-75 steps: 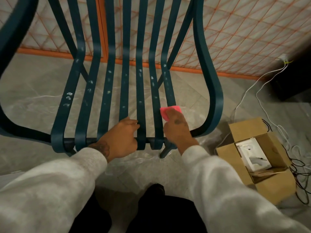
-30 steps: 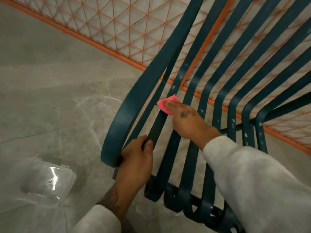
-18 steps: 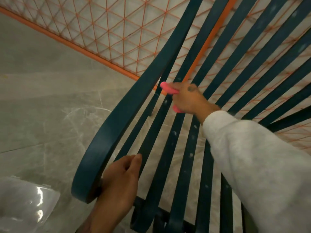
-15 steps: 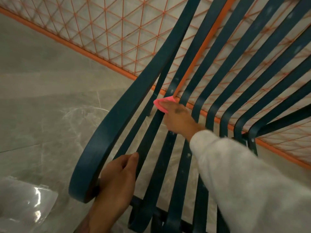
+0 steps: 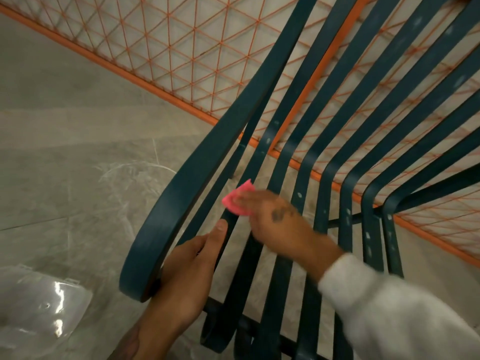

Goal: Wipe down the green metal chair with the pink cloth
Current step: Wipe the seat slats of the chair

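Observation:
The dark green metal chair (image 5: 181, 203) fills the middle and right of the view, its slats running from the front edge up to the backrest, several of them flecked with pale spots. My left hand (image 5: 187, 276) grips the front end of a left-hand slat beside the wide curved armrest, thumb up along the slat. My right hand (image 5: 275, 219), blurred by motion, presses the folded pink cloth (image 5: 237, 198) onto a slat just above my left thumb.
Grey marble-look floor (image 5: 65, 165) lies to the left. A crumpled clear plastic sheet (image 5: 39, 307) sits at the lower left. An orange-framed panel with orange mesh (image 5: 181, 48) stands behind the chair.
My right hand has drawn the pink cloth down the slat toward the front edge, close to my left thumb. My left hand keeps its hold on the chair.

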Tool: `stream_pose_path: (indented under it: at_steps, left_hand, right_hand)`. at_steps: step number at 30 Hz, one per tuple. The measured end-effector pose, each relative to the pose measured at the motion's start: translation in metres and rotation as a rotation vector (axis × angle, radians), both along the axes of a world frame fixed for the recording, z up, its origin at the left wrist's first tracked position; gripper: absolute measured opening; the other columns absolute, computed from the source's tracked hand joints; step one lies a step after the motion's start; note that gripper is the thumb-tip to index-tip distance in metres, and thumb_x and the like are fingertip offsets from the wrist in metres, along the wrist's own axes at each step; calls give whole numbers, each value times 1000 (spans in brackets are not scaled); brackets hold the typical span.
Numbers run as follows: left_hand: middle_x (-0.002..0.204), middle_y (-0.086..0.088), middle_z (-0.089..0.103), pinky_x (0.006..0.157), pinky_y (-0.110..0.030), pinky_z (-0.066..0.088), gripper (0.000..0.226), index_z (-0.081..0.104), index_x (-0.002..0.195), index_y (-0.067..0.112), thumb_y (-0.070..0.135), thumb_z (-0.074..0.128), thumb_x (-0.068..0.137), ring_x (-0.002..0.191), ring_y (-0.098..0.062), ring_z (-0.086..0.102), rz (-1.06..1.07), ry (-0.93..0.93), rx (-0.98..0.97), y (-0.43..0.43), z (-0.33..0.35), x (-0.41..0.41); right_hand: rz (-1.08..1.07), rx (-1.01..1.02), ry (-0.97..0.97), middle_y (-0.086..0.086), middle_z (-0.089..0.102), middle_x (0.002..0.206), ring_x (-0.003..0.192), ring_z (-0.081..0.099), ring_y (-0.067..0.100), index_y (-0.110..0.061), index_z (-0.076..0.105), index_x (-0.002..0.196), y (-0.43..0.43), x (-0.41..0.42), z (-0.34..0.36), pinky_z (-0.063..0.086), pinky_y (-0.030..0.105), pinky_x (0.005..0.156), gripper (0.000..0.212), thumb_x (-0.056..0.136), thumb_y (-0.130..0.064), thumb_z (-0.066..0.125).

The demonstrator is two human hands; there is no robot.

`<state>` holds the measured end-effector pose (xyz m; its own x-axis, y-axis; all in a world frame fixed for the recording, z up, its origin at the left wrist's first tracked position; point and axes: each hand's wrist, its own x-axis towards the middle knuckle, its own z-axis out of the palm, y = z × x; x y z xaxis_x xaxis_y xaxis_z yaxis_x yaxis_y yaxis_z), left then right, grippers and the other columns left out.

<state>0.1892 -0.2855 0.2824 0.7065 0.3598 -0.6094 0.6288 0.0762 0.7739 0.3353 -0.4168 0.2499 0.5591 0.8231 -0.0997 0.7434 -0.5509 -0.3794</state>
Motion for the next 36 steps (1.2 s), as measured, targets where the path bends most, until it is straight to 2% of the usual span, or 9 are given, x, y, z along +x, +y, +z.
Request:
stream_pose_path:
  at_steps: [3, 8, 11, 13, 17, 20, 25, 32, 36]
  left_hand:
    - [89, 14, 61, 83, -31, 42, 71, 65, 92, 31, 82, 24, 62, 85, -7, 56, 6, 7, 25, 1, -1, 1]
    - [91, 7, 64, 67, -24, 42, 69, 63, 91, 31, 80, 21, 67, 84, -8, 58, 8, -2, 29, 1, -3, 2]
    - [86, 12, 57, 73, -26, 39, 56, 58, 85, 35, 79, 23, 75, 77, -5, 51, 44, 16, 23, 0, -1, 2]
    - [88, 11, 60, 69, -25, 40, 61, 60, 86, 35, 81, 23, 71, 78, -5, 54, 52, 1, 9, -1, 0, 3]
    - [87, 14, 63, 76, -20, 39, 67, 68, 92, 36, 79, 22, 68, 83, -4, 58, 61, -24, -24, -3, 3, 1]
    - [106, 4, 68, 93, -35, 40, 80, 69, 107, 32, 81, 20, 66, 104, -17, 60, 63, -10, -21, -3, 1, 3]
    - [88, 3, 69, 63, -25, 37, 82, 66, 85, 28, 87, 17, 55, 79, -9, 60, 50, -2, 32, 0, -4, 7]
    - [83, 1, 69, 68, -28, 45, 83, 67, 84, 25, 87, 19, 59, 82, -14, 65, 14, -48, 38, 0, -12, 3]
    - [93, 6, 68, 66, -23, 41, 81, 68, 98, 28, 83, 20, 64, 86, -7, 61, 36, -62, -2, 0, -10, 2]
  right_hand:
    - [-232, -81, 120, -9, 46, 150, 139, 42, 8, -29, 52, 141, 9, 63, -4, 29, 37, 120, 63, 89, 8, 54]
    - [-478, -212, 138, -1, 25, 162, 146, 31, 26, -32, 29, 154, 30, 78, 2, 31, 45, 119, 68, 97, 2, 44]
    - [-397, -99, 51, 3, 26, 162, 149, 25, 25, -23, 30, 155, 23, 18, 12, 22, 45, 122, 69, 94, 6, 45]
    - [-158, 19, -118, 12, 47, 150, 143, 36, 26, -8, 52, 142, 10, -35, 8, 29, 51, 118, 56, 88, 6, 46]
    - [-79, 193, 52, 6, 63, 133, 132, 46, 13, -8, 67, 125, -8, -100, -1, 27, 31, 117, 45, 88, -12, 43]
    - [-1, 134, 77, -1, 62, 136, 133, 48, 8, -16, 66, 128, -9, -78, 3, 25, 23, 120, 50, 84, 5, 54]
    - [-164, -31, 20, -4, 51, 147, 140, 41, 13, -26, 56, 138, 3, 14, -7, 31, 42, 119, 64, 86, 12, 53]
    - [-518, -226, 115, 3, 33, 157, 143, 33, 29, -28, 34, 153, 39, 47, 9, 28, 41, 119, 63, 96, -3, 46]
    - [-231, 11, 111, 8, 52, 145, 138, 44, 24, -15, 55, 139, 34, -42, 6, 30, 44, 119, 47, 93, -9, 44]
